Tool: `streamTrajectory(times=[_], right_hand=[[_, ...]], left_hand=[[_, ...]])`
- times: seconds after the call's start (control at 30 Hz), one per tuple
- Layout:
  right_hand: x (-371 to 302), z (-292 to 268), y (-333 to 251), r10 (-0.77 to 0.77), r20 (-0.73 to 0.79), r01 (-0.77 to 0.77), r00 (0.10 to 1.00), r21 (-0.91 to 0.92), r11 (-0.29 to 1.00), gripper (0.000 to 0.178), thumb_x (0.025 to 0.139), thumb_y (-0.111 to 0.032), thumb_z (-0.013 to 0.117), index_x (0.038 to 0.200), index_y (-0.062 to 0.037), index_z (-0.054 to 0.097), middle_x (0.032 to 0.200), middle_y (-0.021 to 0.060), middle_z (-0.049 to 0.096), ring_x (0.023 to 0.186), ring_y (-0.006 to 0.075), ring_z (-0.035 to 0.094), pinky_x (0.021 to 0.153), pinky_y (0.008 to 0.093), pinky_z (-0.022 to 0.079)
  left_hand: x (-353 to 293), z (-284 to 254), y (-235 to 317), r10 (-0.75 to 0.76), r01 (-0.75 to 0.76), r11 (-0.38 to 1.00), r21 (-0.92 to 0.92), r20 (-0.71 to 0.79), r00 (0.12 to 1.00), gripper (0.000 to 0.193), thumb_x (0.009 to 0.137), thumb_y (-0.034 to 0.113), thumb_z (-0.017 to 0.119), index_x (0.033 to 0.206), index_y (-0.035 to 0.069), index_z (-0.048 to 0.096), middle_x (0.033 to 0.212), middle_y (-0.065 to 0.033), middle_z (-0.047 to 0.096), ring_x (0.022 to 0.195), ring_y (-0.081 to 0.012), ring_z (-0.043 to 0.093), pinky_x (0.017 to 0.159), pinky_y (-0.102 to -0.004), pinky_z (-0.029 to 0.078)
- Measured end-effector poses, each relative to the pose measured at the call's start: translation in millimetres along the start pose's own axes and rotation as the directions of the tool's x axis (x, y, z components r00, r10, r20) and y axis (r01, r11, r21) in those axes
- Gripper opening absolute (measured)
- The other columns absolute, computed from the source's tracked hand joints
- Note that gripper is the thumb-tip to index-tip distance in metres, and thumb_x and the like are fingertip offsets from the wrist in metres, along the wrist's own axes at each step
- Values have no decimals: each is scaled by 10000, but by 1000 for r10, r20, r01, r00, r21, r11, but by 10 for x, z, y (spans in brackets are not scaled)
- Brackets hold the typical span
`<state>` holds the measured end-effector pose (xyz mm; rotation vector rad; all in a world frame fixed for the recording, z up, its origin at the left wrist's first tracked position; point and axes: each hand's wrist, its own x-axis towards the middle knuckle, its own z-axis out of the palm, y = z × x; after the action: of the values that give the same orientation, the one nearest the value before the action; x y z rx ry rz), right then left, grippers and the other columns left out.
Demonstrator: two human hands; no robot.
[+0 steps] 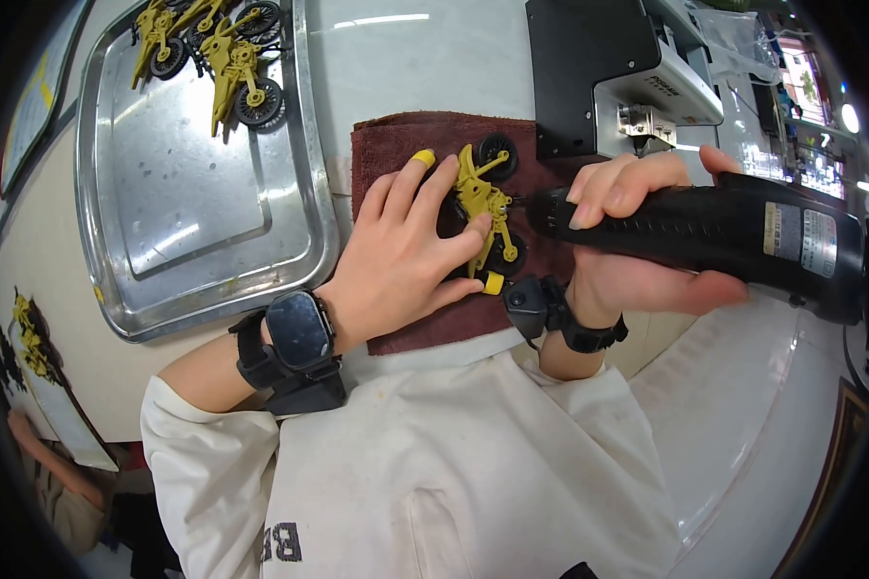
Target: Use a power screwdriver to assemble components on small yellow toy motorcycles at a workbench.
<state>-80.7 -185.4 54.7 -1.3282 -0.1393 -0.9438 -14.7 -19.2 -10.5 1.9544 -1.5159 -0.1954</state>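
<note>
My left hand (391,241) holds a yellow toy motorcycle (475,193) with black wheels down on a brown cloth (406,333). Its fingers press along the body from the left, and two of its tips wear yellow finger covers. My right hand (637,275) is wrapped round a thick black electric screwdriver (734,227), held nearly level. The tool's thin bit points left and meets the motorcycle's side near the middle; whether it sits in a screw is too small to tell.
At the left lies a metal tray (203,299) with several yellow toy motorcycles (232,72) at its far end. A black and silver machine (584,92) stands at the back right. Another person's arm (63,463) shows at the far left, near more yellow parts (31,333).
</note>
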Motion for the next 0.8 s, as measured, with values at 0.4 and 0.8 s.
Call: streamTrajectory(times=[0.4, 0.8], right_hand=[[-5, -145, 178, -59, 217, 22, 974, 169, 985, 908, 703, -740, 501, 1255, -40, 330, 765, 156, 562, 535, 236, 554, 494, 331, 485], [372, -572, -689, -240, -27, 234, 970, -138, 962, 976, 667, -879, 351, 1219, -76, 395, 679, 139, 555, 485, 251, 526, 470, 382, 433]], left_hand=[[45, -7, -14, 24, -24, 1000, -12, 38, 999, 571, 647, 367, 755, 1147, 174, 561, 1432, -168, 302, 1175, -413, 364, 919, -485, 362], [65, -22, 3, 55, -63, 993, 102, 83, 995, 559, 656, 403, 740, 1134, 167, 575, 1452, -120, 306, 1137, -405, 381, 888, -456, 354]])
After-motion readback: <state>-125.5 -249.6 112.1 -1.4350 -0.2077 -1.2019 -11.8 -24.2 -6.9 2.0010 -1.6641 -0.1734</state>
